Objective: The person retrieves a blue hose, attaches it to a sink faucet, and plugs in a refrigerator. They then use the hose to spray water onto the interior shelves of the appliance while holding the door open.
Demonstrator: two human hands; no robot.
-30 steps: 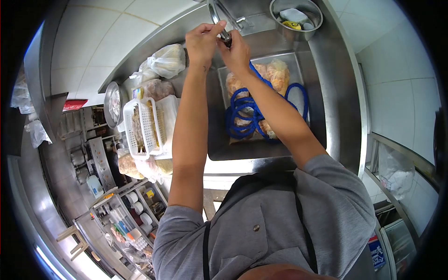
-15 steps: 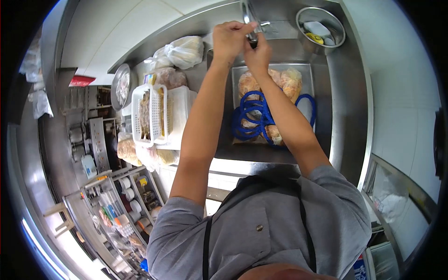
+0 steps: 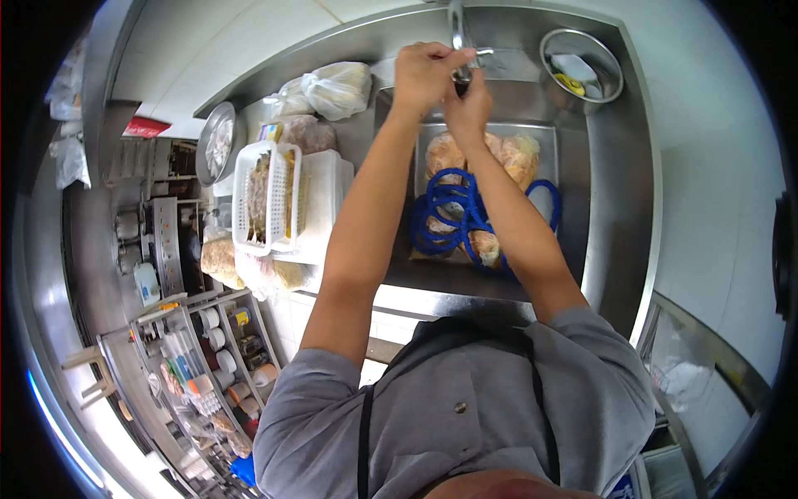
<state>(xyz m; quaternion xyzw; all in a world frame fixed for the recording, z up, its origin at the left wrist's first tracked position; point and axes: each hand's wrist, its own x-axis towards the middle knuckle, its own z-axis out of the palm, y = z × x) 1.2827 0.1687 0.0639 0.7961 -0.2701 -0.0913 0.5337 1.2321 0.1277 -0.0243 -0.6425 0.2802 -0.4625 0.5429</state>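
Observation:
Both hands meet at the tip of a chrome faucet (image 3: 458,27) at the back of the sink. My left hand (image 3: 424,79) reaches in from the left, its fingers and thumb closed on the spout's end. From below, my right hand (image 3: 469,108) grips the same end, where a dark tip shows between the hands. Under my right forearm, a coiled blue hose (image 3: 449,212) lies in the steel sink (image 3: 573,208). Bagged orange-pink food (image 3: 521,158) sits in a tray there, partly hidden by the hose and my arm.
Right of the faucet stands a steel pot (image 3: 611,83) with small items inside. On the left counter are a white perforated basket (image 3: 243,200), a tied plastic bag (image 3: 337,90) and a metal bowl (image 3: 205,158). A shelf rack (image 3: 199,341) with containers stands at lower left.
The view has shifted slightly, so the faucet and hands appear a little further right. Both hands stay at the spout's tip with small changes in finger position.

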